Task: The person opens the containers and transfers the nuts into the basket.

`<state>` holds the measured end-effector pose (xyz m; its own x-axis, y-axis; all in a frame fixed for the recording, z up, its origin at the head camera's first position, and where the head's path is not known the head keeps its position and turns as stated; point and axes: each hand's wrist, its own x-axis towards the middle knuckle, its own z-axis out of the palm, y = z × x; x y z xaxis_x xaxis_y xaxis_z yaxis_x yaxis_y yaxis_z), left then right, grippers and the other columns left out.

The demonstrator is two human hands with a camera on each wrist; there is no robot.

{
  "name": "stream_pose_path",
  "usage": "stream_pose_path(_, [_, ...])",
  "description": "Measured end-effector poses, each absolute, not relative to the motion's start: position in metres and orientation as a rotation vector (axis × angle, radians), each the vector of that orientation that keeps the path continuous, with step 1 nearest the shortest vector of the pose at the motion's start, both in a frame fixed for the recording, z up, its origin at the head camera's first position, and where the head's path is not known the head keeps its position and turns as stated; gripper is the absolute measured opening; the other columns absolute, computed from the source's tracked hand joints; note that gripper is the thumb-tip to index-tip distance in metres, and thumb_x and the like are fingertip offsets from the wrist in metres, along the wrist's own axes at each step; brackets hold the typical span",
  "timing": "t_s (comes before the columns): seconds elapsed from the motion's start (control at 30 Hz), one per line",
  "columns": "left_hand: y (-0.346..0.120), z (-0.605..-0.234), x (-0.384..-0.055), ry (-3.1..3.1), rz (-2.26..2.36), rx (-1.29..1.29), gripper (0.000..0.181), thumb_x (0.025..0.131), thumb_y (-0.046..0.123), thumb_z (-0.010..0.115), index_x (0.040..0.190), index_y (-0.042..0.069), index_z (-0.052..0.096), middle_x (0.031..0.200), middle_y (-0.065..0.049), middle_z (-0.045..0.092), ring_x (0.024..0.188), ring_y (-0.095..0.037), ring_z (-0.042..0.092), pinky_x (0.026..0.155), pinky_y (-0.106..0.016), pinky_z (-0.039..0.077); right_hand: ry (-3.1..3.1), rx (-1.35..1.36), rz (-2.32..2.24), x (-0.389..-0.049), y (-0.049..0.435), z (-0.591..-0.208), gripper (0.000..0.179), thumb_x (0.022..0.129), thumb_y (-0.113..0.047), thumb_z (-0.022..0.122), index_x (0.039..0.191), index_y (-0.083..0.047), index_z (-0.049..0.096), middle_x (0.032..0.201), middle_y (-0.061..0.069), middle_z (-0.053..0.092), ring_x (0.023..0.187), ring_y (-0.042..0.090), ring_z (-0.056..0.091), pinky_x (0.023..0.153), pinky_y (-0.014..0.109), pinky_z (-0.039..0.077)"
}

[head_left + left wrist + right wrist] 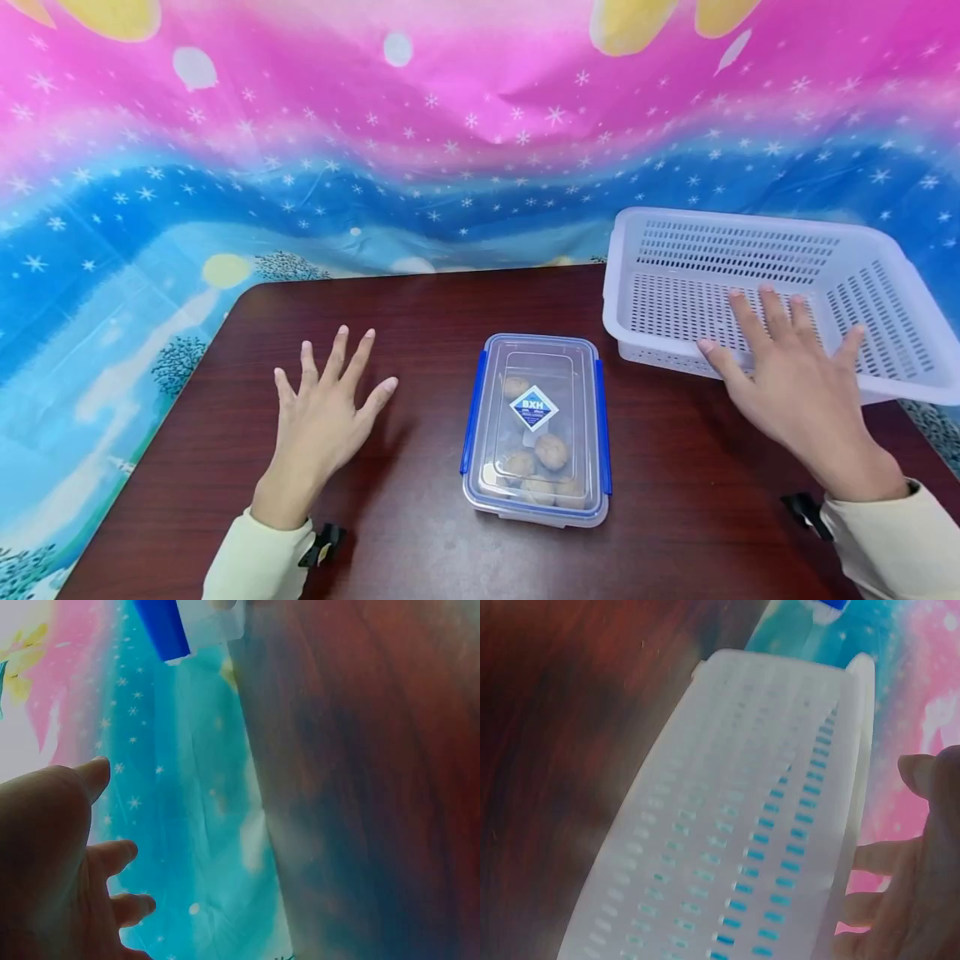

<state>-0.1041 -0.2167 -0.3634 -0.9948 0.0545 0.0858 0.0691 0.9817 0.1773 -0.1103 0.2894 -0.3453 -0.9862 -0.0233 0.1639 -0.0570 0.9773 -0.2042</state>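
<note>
Wood table (pixel 420 325) sits before you. A white basket (pixel 738 218) with little holes is at its far right. Near the middle is a see-through box (pixel 576 417) with blue sides. Your right hand (pixel 802 387) is over the basket's near edge, fingers spread wide; I can't tell if it touches. Your left hand (pixel 320 421), left of the box, is spread wide too. Brown balls (pixel 551 452) sit inside the box.

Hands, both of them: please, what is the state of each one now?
Left hand: open, fingers spread, holding nothing.
Right hand: open, fingers spread, holding nothing.
</note>
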Motion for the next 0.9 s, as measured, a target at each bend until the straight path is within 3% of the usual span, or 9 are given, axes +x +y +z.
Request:
stream_pose_path(0.47, [-0.194, -0.381, -0.091, -3.018, -0.622, -0.125, 0.073, 0.105, 0.064, 0.043, 0.168, 0.030, 0.027, 0.171, -0.011, 0.033, 0.155, -0.046, 0.031, 0.122, -0.073, 0.020, -2.767, 0.248, 0.370, -0.078, 0.239, -0.350, 0.072, 0.102, -0.046, 0.063, 0.159, -0.006, 0.044, 0.156, 0.031, 0.046, 0.146, 0.053, 0.039, 0.124, 0.074, 0.006])
stream_pose_path(0.6, [-0.185, -0.384, -0.089, -2.983, -0.738, -0.152, 0.071, 0.105, 0.062, 0.047, 0.166, 0.029, 0.031, 0.169, -0.008, 0.037, 0.155, -0.040, 0.036, 0.121, -0.071, 0.026, -2.689, 0.309, 0.390, -0.069, 0.226, -0.353, 0.069, 0.098, -0.039, 0.069, 0.155, -0.006, 0.049, 0.152, 0.027, 0.053, 0.140, 0.050, 0.046, 0.123, 0.069, 0.023])
stream_pose_path(0.73, [-0.175, -0.386, -0.087, -2.961, -0.827, -0.177, 0.070, 0.104, 0.062, 0.049, 0.165, 0.032, 0.032, 0.169, -0.004, 0.039, 0.152, -0.035, 0.042, 0.116, -0.070, 0.035, -2.640, 0.369, 0.411, -0.064, 0.215, -0.359, 0.070, 0.095, -0.034, 0.073, 0.155, -0.007, 0.050, 0.150, 0.024, 0.055, 0.138, 0.046, 0.049, 0.113, 0.065, 0.040])
stream_pose_path(0.9, [-0.161, -0.389, -0.085, -2.965, -0.983, -0.206, 0.069, 0.105, 0.061, 0.050, 0.166, 0.036, 0.030, 0.169, -0.002, 0.039, 0.153, -0.030, 0.042, 0.116, -0.067, 0.038, -2.605, 0.395, 0.456, -0.060, 0.204, -0.365, 0.072, 0.093, -0.028, 0.073, 0.157, -0.007, 0.047, 0.153, 0.025, 0.051, 0.148, 0.046, 0.040, 0.117, 0.064, 0.038])
